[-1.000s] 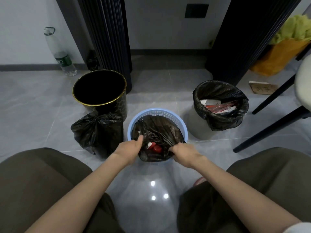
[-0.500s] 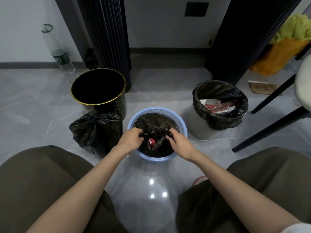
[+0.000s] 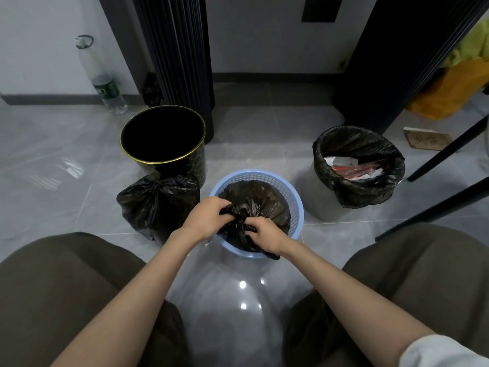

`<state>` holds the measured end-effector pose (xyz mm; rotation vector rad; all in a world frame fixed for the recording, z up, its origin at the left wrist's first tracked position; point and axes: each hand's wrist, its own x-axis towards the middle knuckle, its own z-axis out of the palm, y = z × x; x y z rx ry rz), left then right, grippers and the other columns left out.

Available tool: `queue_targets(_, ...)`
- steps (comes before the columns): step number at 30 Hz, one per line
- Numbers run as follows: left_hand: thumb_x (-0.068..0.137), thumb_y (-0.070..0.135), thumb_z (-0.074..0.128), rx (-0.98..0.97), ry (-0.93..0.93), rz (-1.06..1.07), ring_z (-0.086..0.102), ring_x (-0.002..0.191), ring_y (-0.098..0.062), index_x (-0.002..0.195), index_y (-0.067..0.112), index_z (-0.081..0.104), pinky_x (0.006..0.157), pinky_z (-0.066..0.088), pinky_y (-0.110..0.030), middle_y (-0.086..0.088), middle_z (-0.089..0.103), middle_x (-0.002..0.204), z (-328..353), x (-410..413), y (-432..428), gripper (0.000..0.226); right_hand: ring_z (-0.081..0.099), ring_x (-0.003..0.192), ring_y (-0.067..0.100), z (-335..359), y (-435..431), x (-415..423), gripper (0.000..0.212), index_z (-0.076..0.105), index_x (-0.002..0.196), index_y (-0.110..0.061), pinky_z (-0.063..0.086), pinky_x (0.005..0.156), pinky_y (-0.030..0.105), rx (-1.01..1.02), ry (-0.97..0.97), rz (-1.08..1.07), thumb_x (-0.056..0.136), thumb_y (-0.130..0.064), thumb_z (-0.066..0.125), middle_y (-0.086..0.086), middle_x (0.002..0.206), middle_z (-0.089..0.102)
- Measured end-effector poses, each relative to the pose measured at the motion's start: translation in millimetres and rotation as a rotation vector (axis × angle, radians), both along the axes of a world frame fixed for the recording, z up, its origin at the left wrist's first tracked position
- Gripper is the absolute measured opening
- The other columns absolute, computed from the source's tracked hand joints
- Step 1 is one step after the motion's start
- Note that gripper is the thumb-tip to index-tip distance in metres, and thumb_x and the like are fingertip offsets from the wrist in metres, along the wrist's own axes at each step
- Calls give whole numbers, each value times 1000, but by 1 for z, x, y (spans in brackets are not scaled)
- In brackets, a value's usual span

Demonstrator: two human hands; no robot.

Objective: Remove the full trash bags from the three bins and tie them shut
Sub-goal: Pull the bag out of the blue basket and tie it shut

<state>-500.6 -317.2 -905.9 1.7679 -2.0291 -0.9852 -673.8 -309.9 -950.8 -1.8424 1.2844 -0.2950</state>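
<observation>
A blue mesh bin point(image 3: 297, 207) stands on the floor between my knees, with a black trash bag point(image 3: 259, 200) inside it. My left hand point(image 3: 203, 218) grips the bunched bag mouth from the left. My right hand point(image 3: 264, 235) grips the gathered plastic from the right, close beside the left. The trash inside is hidden. A tied black bag point(image 3: 158, 205) sits on the floor to the left, in front of a black bin with a gold rim point(image 3: 164, 144) that has no bag. At the right, a grey bin point(image 3: 317, 197) holds an open black bag point(image 3: 357, 186) with red and white trash.
A clear plastic bottle point(image 3: 103, 80) leans on the wall at the back left. Dark ribbed columns point(image 3: 180, 49) stand behind the bins. Black chair legs point(image 3: 436, 205) cross the floor at the right, near a cardboard piece point(image 3: 428, 140) and a yellow bag point(image 3: 455, 94).
My hands have drawn the bag's rim off the blue bin and bunched it together at the middle. The opening, where red trash showed, is now closed up between them.
</observation>
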Motion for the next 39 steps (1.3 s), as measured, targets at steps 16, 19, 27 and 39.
queue_targets(16,80,33,70,43,367,408,64,94,-14,98,17,68,90,50,-30,2,69,92,-19,-10,-13,24,62,92,36,-9,6,-1,28,52,100,-4,47,84,43,-56,158,-162,102,-28,36,20,99,66)
queue_targets(19,84,59,51,95,282,726,51,119,-25,117,19,58,103,41,-40,-4,58,121,-31,-6,-10,53,61,92,33,-3,0,-8,29,54,98,-1,46,83,40,-20,35,-323,102,-25,37,18,97,65)
queue_targets(27,94,49,43,963,692,612,61,101,-32,127,8,47,87,53,-44,-15,52,131,-41,-34,11,53,54,97,19,19,-16,-22,29,58,103,-6,34,78,26,10,-106,-464,103,-23,34,8,104,63)
queue_targets(39,101,12,36,799,944,755,59,112,-38,134,5,38,92,50,-46,-24,52,131,-48,-57,-10,34,57,94,30,92,-56,-44,28,56,102,2,43,83,40,-337,-215,-618,101,-15,34,18,99,63)
